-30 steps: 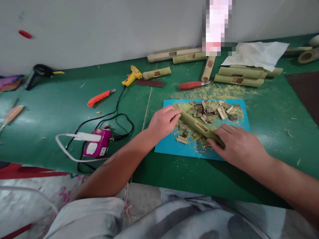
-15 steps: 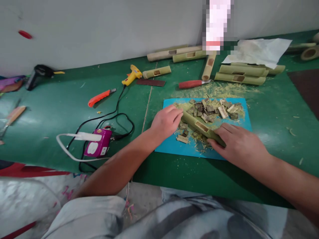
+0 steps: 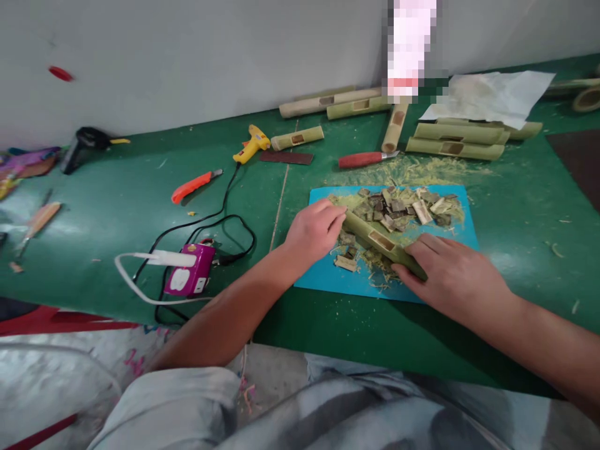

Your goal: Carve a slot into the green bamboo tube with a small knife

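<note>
A green bamboo tube (image 3: 360,226) with a rectangular opening cut in its side lies slantwise between my hands. My left hand (image 3: 315,230) is closed around its far left end. Around the near right end, my right hand (image 3: 447,265) is closed too, thumb below and fingers on top. Under the tube is a blue sheet (image 3: 319,281), strewn with bamboo chips (image 3: 398,206) and pale shavings. The tube's two ends are partly hidden by my fingers.
Behind the sheet lie a red-handled knife (image 3: 360,160) and several cut bamboo tubes (image 3: 454,149), some under white paper (image 3: 497,94). To the left are a yellow glue gun (image 3: 252,145), an orange utility knife (image 3: 193,187) and a purple power adapter (image 3: 191,269) with cables.
The view has shifted slightly, so things sit a little further right. Both hands keep the same hold on the bamboo tube.
</note>
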The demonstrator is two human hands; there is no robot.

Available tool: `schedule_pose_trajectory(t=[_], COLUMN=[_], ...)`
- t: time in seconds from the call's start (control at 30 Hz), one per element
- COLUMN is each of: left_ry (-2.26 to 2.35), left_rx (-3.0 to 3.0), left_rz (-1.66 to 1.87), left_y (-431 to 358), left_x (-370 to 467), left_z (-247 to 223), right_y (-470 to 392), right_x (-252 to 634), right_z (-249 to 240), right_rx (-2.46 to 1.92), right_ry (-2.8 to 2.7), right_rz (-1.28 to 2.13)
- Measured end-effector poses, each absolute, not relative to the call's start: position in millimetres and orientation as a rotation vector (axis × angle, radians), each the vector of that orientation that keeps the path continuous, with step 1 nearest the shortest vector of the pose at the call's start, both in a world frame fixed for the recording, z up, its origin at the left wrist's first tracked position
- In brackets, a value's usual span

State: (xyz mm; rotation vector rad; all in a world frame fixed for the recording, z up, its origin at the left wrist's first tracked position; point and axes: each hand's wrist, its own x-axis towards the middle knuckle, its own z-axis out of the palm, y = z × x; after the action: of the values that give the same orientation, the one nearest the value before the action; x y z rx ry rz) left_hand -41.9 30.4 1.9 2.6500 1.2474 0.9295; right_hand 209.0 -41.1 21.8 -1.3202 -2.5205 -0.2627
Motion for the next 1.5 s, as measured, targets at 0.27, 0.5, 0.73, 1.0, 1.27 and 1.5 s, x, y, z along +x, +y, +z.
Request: schedule_pose_trajectory(t=[0.27, 0.5, 0.73, 1.0, 1.27, 1.5], left_ry=[1.284, 1.255, 1.218, 1.189, 1.148, 1.156], left_rx=[2.643, 2.600, 2.573, 2.567, 2.597, 2.613], left_rz=[0.958, 0.999, 1.067, 1.010, 1.025, 1.047], left_y=[35, 40, 45, 39, 39, 40], left_x=[-50, -52, -50, -42, -40, -39], left_z=[5, 4, 3, -5, -6, -7], right_y=[-41, -37, -39, -40, -39, -39], right_x=[210, 213, 210, 210, 209, 208], right_z=[23, 23, 21, 17, 18, 16], right_rx=[-1.292, -1.311, -1.304, -1.281, -1.246, -1.252], right_ry=[-2.522, -2.526, -2.499, -2.484, -2.499, -2.490], right_rz=[-0.173, -0.289, -0.236, -0.242, -0.267, -0.264])
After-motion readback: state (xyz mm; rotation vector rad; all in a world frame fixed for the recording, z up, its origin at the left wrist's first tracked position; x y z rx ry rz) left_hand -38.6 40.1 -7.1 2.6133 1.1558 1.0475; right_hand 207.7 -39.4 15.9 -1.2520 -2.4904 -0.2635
